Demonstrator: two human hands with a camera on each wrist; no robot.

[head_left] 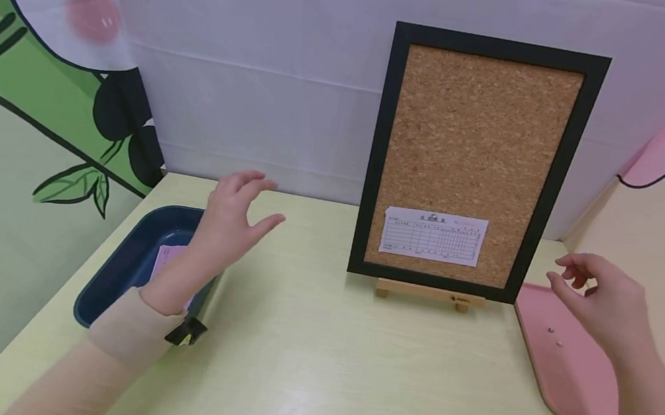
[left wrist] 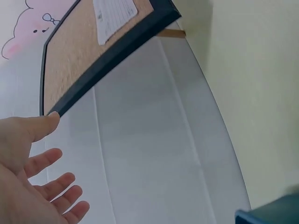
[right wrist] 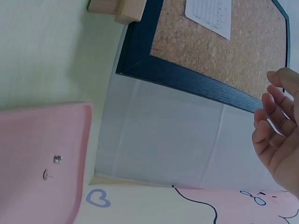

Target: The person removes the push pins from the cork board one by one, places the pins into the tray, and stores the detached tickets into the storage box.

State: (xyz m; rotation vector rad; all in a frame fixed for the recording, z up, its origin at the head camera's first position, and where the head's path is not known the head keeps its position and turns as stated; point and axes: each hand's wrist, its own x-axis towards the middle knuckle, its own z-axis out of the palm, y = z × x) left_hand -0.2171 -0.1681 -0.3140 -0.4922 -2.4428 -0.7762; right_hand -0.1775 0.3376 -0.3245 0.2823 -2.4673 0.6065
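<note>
A black-framed cork board leans upright on a small wooden stand. Low on the cork sits a white printed form, with a small shiny spot at its top edge that may be a tack. My left hand hovers over the right side of a navy tray, fingers spread and holding nothing. Under that wrist, partly hidden, lies a purple paper in the tray. My right hand hangs above a pink tray, its fingers loosely bent around nothing visible. Two metal thumbtacks rest in the pink tray.
Behind the board hangs a pale cloth backdrop. Printed cartoon panels flank the light wooden table at left and right. The navy tray stands near the table's left edge, the pink one at the right.
</note>
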